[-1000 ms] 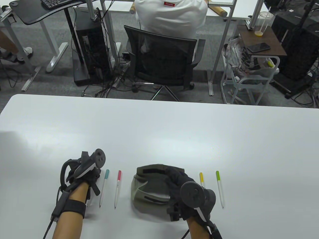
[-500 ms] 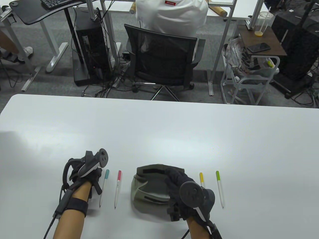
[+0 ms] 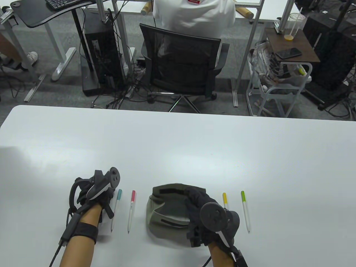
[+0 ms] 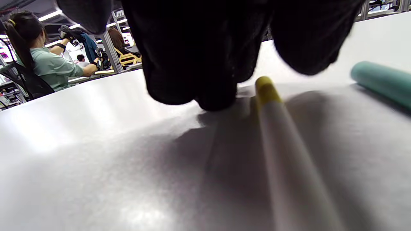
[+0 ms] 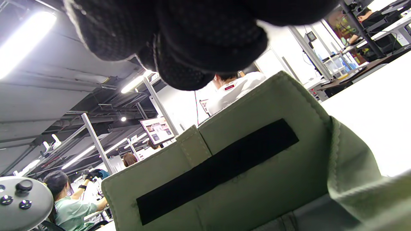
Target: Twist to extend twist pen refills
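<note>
Four white twist pens lie near the front edge of the table: teal-capped (image 3: 116,210), pink-capped (image 3: 131,211), yellow-capped (image 3: 225,200) and green-capped (image 3: 245,211). My left hand (image 3: 96,196) rests left of the teal pen. The left wrist view shows another yellow-capped pen (image 4: 276,134) on the table under it. The pen lies between my fingers (image 4: 199,64) and thumb and is not gripped; the teal cap (image 4: 382,83) is to its right. My right hand (image 3: 201,205) lies on an olive pouch (image 3: 167,211), fingers curled above its flap (image 5: 224,166).
The white table (image 3: 178,144) stretches far beyond the pens. Past its far edge stand an office chair (image 3: 180,66) with a seated person, a computer tower (image 3: 100,55) and a small cart (image 3: 281,83).
My left hand has shifted slightly forward and to the right, closer to the teal pen. My right hand and the pens have not moved.
</note>
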Motion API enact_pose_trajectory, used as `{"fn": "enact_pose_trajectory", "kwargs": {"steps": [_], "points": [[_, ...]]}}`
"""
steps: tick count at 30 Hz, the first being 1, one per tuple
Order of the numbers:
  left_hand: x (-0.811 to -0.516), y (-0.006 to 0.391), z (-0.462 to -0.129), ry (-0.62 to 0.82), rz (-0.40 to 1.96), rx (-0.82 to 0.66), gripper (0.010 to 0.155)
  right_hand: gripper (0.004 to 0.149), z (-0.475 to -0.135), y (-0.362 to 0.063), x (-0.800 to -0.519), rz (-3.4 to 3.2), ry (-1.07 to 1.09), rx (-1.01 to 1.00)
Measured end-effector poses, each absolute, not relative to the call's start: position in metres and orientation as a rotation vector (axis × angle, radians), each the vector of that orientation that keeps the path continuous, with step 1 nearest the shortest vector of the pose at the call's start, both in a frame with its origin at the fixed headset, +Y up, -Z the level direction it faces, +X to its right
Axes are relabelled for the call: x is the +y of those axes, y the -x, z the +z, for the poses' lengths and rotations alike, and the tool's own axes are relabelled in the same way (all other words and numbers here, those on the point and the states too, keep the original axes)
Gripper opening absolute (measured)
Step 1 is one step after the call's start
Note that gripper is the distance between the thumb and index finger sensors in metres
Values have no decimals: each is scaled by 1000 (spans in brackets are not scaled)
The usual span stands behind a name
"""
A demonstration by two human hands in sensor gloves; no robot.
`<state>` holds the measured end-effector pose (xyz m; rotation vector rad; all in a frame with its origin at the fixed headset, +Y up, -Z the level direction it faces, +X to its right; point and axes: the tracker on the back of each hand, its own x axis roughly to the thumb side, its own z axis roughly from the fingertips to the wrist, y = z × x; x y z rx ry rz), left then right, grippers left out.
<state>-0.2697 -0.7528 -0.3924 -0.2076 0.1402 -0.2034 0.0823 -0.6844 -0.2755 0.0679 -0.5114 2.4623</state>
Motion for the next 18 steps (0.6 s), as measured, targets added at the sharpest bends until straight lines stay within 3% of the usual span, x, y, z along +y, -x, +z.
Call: {"fn": "enact_pose_trajectory", "kwargs": {"steps": [9, 14, 18], "points": [[-695, 226, -338, -138, -10, -118, 82, 49, -271, -83, -666, 2752, 7, -673], [-687, 220, -319, -134, -16, -160, 84, 61, -271, -79, -659, 2993, 60, -628], [-686, 256, -316, -78, -21, -73, 84, 72, -284, -100, -655, 3060, 98, -533]]}}
